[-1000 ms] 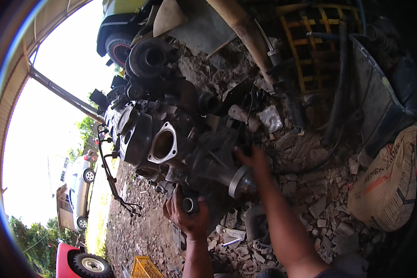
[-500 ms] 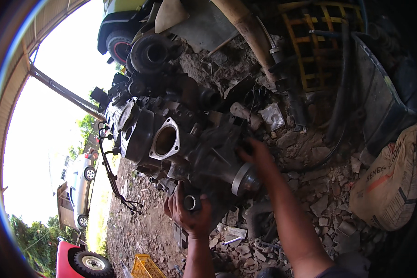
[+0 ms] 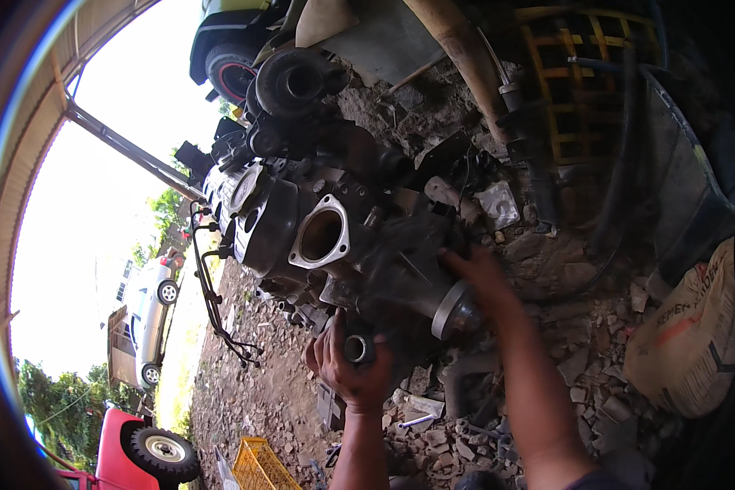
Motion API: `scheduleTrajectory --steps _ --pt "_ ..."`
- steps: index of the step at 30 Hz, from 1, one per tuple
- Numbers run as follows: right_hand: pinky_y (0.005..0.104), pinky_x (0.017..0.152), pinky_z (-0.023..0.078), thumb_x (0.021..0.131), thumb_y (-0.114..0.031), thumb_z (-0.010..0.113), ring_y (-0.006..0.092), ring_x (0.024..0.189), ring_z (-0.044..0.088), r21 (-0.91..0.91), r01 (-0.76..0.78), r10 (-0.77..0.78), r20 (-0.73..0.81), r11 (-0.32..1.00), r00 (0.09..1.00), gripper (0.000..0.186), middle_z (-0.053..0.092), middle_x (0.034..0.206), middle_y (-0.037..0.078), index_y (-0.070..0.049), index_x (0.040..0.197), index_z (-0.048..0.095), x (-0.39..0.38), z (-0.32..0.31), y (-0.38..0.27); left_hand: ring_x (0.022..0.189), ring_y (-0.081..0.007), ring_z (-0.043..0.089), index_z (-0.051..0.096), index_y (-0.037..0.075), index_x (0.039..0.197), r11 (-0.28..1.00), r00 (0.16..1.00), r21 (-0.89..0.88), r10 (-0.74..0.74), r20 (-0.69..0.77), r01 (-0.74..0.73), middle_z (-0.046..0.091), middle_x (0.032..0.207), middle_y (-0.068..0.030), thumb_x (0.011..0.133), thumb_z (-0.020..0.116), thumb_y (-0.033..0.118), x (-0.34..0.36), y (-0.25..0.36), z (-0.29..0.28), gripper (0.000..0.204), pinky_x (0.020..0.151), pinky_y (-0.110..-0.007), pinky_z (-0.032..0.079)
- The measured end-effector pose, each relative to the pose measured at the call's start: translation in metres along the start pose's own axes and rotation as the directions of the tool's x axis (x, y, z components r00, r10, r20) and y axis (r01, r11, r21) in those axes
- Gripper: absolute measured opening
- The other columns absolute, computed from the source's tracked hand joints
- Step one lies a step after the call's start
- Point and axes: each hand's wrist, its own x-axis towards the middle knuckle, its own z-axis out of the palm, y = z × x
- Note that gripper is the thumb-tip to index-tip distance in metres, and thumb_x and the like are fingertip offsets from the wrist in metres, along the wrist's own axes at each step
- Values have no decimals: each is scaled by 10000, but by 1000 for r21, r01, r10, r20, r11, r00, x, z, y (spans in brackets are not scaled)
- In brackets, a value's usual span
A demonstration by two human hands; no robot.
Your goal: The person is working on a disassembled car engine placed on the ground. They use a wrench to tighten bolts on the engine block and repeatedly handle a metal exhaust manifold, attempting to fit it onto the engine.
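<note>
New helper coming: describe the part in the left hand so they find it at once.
Find the big dark engine block lying on the rubble. Below its pale square port, the left hand wraps a short metal tube; unlike nearby parts, its round open end faces up.

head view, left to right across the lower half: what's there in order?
Red vehicle → yellow crate → left hand around a short metal tube → right hand on the dark engine block → printed sack at the right.
</note>
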Motion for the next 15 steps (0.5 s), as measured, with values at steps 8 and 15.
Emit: scheduleTrajectory --steps 8,15 --pt "361 852 484 889 -300 656 229 994 640 -475 398 -428 48 785 903 407 660 1101 169 14 1148 626 11 -19 23 991 -274 576 579 33 1254 1000 999 -26 13 -30 -14 668 1069 -98 737 690 303 3 1 5 594 973 -437 362" --pt "348 802 513 842 -390 708 221 932 643 153 -176 181 -17 972 983 578 654 1063 131 48 1192 566 -14 4 -22 989 -277 582 587 31 1239 1000 999 -7 2 -44 -2 664 1046 -104 735 675 313 4 1 2 585 962 -438 369"
